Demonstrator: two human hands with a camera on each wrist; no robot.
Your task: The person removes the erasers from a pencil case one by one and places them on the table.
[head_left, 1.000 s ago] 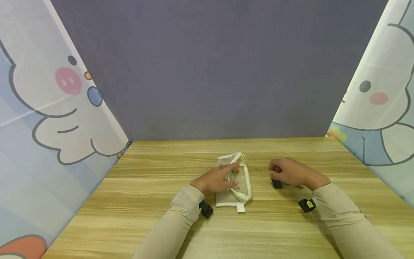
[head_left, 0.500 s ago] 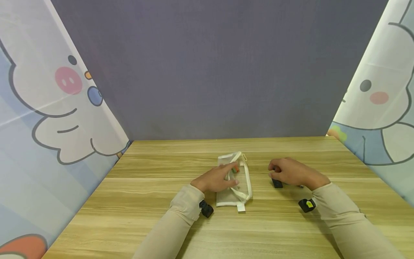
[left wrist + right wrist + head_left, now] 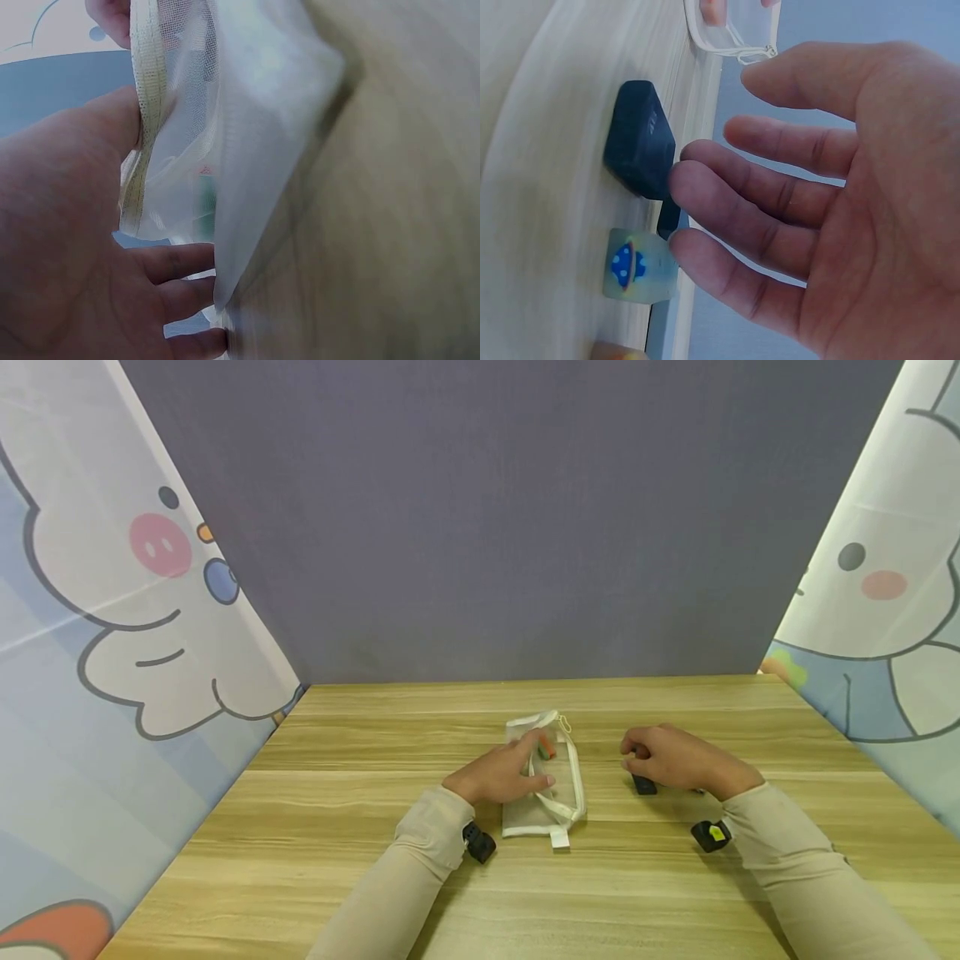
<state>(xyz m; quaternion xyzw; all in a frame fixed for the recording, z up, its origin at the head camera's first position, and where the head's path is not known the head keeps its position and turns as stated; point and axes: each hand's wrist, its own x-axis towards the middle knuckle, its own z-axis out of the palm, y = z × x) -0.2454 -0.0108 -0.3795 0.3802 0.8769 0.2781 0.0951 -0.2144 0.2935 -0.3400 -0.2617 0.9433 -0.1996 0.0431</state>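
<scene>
A white mesh zip pouch (image 3: 525,818) lies on the table with its mouth gaping. My left hand (image 3: 495,775) rests over its left side, thumb and index finger spread at the opening. In the left wrist view the thumb tip passes behind the zip band (image 3: 148,82), and other fingers touch the mesh. A small orange and green object (image 3: 547,747) is inside. To the right, my right hand (image 3: 678,760) hovers over a small black box (image 3: 634,139) and a translucent cube (image 3: 637,266) with a blue dotted print. Its fingers bend loosely, holding nothing.
Part of an orange item (image 3: 619,351) shows below the cube in the right wrist view. A grey panel (image 3: 517,527) stands behind the wooden table (image 3: 337,818). Cartoon-printed curtains (image 3: 150,610) hang on both sides.
My left index finger has drawn back slightly, uncovering more of the orange and green object in the pouch. My right hand stays nearly still.
</scene>
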